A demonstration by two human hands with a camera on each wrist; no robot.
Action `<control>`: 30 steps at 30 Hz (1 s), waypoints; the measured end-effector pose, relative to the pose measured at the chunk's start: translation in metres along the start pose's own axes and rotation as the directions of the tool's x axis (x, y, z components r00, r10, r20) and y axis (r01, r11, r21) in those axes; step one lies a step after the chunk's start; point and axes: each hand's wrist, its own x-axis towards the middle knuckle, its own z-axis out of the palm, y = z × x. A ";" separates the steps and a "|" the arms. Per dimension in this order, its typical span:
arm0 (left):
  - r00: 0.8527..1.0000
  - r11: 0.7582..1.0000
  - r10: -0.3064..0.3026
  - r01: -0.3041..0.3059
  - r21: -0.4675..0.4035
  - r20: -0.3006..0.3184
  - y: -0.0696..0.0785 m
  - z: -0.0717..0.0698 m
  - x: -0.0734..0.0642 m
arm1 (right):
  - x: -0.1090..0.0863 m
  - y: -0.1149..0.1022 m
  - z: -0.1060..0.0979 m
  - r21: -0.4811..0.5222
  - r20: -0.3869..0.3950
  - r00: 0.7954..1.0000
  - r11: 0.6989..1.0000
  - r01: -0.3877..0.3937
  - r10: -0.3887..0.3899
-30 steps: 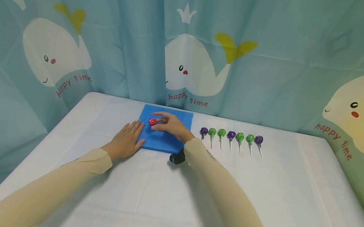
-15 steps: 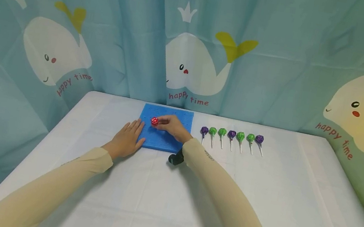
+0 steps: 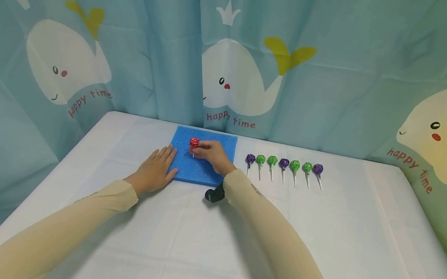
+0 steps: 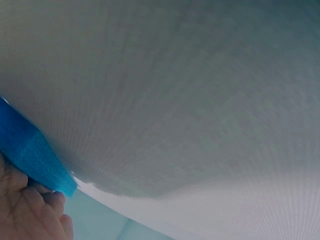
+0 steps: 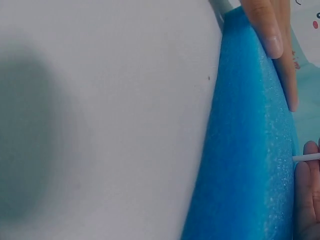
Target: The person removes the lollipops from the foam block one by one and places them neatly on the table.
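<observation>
A blue foam board (image 3: 200, 175) with small holes lies toward the back of the table. My left hand (image 3: 153, 171) rests flat on its left edge, fingers straight. Over the board, my right hand (image 3: 213, 155) pinches a lollipop in a red wrapper (image 3: 194, 142), candy end up. Its white stick (image 5: 306, 157) shows at the edge of the right wrist view, its end at the board's surface; whether it sits in a hole I cannot tell. The left wrist view catches part of the left hand (image 4: 32, 212) against the board's side.
Right of the board lies a row of several lollipops, such as a purple one (image 3: 284, 163) and a green one (image 3: 295, 165), sticks toward me. A dark wrist camera (image 3: 215, 194) hangs below the right wrist. A whale-print curtain (image 3: 334, 103) stands behind the white table (image 3: 197, 252).
My right hand's fingers have closed from a spread pose onto the red lollipop. The lollipop has risen and moved slightly right, its stick now showing. The left hand has stayed in place.
</observation>
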 end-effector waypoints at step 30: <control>1.000 1.000 0.002 -0.001 -0.026 0.015 0.001 -0.003 -0.002 | -0.025 -0.007 -0.044 0.086 -0.059 0.998 0.996 0.010 -0.005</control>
